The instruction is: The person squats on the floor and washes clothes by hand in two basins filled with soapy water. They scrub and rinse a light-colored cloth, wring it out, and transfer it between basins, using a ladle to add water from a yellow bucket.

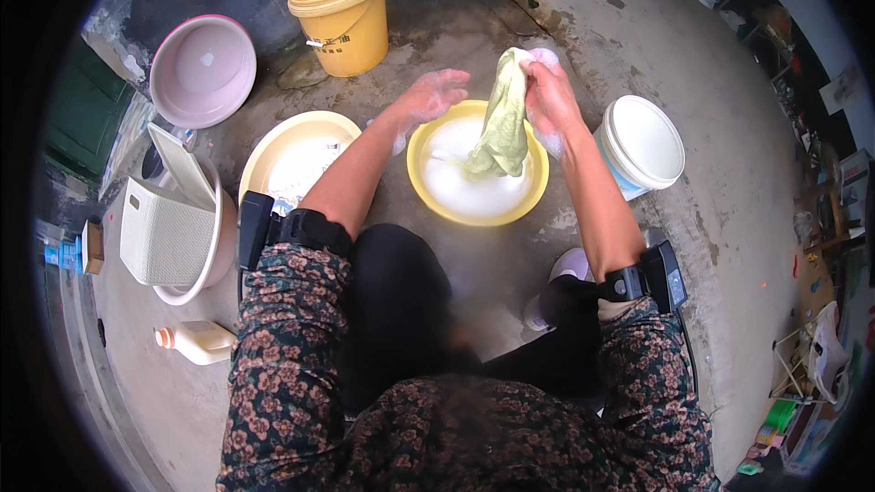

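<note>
A yellow plastic basin (476,221) filled with white suds stands on the floor in front of me. My right hand (550,92), with foam on it, grips the top of a wet light-green cloth (504,116) above the basin's right side. The cloth hangs down, and its lower end reaches the suds. My left hand (432,94) is held over the basin's upper left edge, foamy, with its fingers apart and nothing in it.
To the left are a cream basin (254,162) with white material inside, a pink basin (204,72), a tub holding white baskets (171,232) and a plastic bottle (198,342). A yellow bucket (342,20) stands beyond; a lidded white bucket (642,140) is at the right.
</note>
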A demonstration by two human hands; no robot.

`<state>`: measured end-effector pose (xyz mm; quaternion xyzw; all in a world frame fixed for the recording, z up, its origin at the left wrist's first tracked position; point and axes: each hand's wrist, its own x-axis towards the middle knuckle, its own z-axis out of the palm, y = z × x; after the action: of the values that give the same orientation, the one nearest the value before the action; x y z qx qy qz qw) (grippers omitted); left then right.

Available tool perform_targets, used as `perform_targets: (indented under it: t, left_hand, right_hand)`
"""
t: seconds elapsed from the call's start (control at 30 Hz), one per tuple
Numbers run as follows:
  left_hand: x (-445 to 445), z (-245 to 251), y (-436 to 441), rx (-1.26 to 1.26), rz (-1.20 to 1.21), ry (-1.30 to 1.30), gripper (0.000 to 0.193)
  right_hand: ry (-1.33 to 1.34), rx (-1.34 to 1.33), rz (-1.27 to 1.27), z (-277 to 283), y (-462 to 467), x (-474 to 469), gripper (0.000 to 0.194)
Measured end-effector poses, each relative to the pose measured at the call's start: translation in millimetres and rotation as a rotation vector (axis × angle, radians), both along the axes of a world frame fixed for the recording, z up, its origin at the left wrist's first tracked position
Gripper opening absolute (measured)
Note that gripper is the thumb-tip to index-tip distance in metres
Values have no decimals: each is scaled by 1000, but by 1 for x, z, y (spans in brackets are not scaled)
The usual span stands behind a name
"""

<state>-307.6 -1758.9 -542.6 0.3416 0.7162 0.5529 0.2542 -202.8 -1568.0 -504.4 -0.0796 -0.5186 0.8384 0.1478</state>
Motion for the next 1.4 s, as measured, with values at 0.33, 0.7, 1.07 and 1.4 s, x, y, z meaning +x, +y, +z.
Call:
perform_targets:
  t: [0.33,0.7,1.07,1.4]
  left_hand:
    - [-20,-148,35,-586,-370,225,37]
    - [-21,-225,39,-139,811,-360,46]
    - [52,-268,12,-235,377,-794,41]
    - [51,-273,45,-420,289,-313,26]
  right_hand:
    - [-201,7,-221,-82,44,9,13]
    - [-532,751,13,-219,-7,39,26]
    - [-798,625,-119,-301,-12,82,27]
    - [-780,741,-8,-266,-9,60,27]
